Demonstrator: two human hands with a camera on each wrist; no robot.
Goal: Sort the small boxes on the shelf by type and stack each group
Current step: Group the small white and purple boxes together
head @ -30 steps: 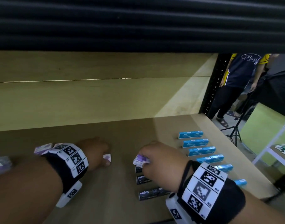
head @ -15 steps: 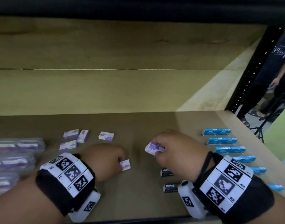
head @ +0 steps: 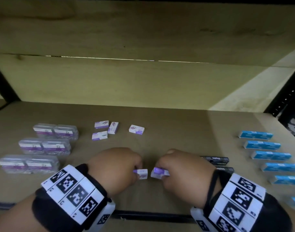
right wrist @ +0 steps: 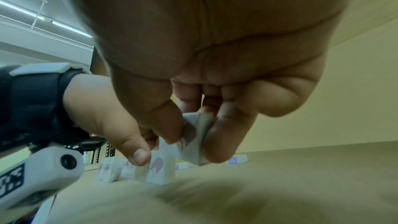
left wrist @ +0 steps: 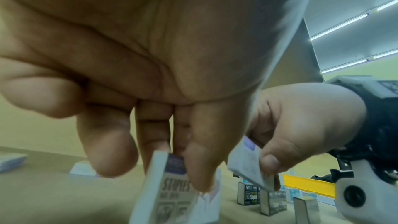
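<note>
Bare shelf point(head: 176, 131) between box groups

A stockroom or shop: a wooden shelf point(head: 176, 124) on a black slotted upright point(head: 287, 96), with rows of boxed staples point(head: 260, 145), under strip lights point(left wrist: 340, 25).

The shelf point(head: 160, 118) is dim, brighter at its right edge; wrist views are blurred (strongly curved at edges).
</note>
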